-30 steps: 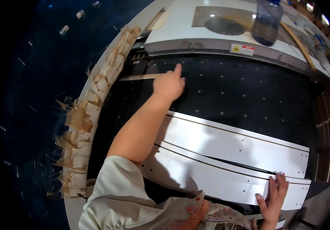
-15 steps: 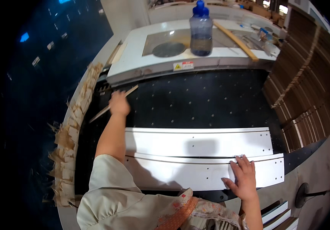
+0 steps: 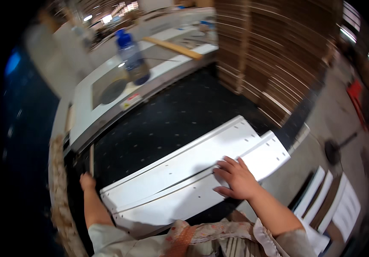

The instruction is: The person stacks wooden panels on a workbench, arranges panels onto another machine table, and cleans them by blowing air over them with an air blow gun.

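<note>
Two long white boards with grooves and small drilled holes lie side by side, slanting up to the right: a rear white board point(image 3: 201, 145) and a front white board point(image 3: 193, 193). My right hand point(image 3: 238, 179) rests open on the front board, fingers spread, their tips near the seam between the boards. Beyond the boards' left end, my left hand point(image 3: 87, 181) is closed at the lower end of a thin wooden strip point(image 3: 92, 157). Blur softens its fingers, and the grip itself is partly hidden.
Under the boards is a black dotted work surface point(image 3: 150, 124). Behind it a white machine housing point(image 3: 86, 92) carries a blue-capped bottle point(image 3: 134, 60) and a yellow wooden bar point(image 3: 174, 47). A tall stack of brown panels point(image 3: 274, 47) stands at right; more white boards point(image 3: 343, 210) lie lower right.
The view has swung to the right, so the boards now slant. My left hand has come down and nearer along the left side with the strip. My right hand stays on the front board.
</note>
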Action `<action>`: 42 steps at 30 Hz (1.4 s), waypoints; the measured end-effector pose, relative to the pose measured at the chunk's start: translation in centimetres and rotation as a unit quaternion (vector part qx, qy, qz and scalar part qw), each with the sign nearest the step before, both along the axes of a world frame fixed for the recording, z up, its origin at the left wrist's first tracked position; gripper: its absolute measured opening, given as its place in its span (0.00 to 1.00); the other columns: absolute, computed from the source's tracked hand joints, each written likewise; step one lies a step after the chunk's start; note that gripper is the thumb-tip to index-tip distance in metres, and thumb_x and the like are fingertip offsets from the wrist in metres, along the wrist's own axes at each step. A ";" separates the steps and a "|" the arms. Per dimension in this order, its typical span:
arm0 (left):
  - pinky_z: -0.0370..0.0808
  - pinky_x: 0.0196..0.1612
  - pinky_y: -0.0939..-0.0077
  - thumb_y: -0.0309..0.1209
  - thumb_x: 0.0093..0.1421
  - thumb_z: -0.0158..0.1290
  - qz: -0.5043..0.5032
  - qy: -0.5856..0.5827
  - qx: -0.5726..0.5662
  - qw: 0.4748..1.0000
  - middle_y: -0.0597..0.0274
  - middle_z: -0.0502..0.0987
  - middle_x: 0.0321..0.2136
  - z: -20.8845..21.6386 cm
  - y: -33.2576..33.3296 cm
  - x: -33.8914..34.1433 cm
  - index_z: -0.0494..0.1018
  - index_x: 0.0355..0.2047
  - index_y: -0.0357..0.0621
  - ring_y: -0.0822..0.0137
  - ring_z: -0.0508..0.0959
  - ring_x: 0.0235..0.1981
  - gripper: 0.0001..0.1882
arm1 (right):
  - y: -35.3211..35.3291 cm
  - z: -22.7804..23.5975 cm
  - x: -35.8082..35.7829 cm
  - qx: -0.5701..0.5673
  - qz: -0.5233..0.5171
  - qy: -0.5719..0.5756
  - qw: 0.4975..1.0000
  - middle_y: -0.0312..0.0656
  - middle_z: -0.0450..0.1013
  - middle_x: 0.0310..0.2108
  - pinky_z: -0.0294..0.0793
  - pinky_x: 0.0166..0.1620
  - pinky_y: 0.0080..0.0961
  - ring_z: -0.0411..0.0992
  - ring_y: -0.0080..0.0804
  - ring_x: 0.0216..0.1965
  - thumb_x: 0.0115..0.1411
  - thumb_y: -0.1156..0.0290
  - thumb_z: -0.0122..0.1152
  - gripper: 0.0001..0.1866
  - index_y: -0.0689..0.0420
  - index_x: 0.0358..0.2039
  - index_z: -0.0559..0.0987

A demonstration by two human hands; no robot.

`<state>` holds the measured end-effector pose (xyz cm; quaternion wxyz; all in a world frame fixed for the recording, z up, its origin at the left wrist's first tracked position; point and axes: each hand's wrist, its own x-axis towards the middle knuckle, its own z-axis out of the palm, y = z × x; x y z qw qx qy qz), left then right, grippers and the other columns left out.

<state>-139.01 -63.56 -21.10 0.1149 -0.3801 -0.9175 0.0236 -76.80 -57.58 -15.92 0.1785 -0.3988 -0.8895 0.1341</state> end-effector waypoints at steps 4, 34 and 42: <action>0.69 0.47 0.58 0.28 0.61 0.43 0.012 -0.053 0.040 0.998 0.45 0.71 0.39 1.9 1.0 2.6 0.68 0.41 0.38 0.47 0.72 0.41 0.10 | 0.0 -0.4 0.4 0.039 0.016 0.012 0.999 0.44 0.62 0.54 0.54 0.57 0.51 0.56 0.45 0.58 0.49 0.52 0.59 0.27 0.54 0.46 0.72; 0.41 0.59 0.40 0.36 0.45 0.58 -0.630 -0.112 -0.027 0.768 0.50 0.58 0.56 6.1 -2.0 56.6 0.64 0.51 0.44 0.46 0.52 0.60 0.31 | -13.7 -24.9 30.0 -0.465 -0.565 0.520 0.440 0.38 0.64 0.15 0.64 0.18 0.25 0.64 0.29 0.15 0.58 0.75 0.44 0.04 0.57 0.27 0.68; 0.40 0.60 0.43 0.35 0.43 0.59 -0.546 -0.067 -0.005 0.835 0.47 0.55 0.58 2.7 -3.1 58.0 0.65 0.51 0.45 0.47 0.51 0.61 0.32 | -0.9 -29.7 31.4 -0.497 -0.467 0.607 0.408 0.40 0.67 0.24 0.67 0.23 0.29 0.66 0.32 0.20 0.60 0.60 0.49 0.13 0.57 0.36 0.69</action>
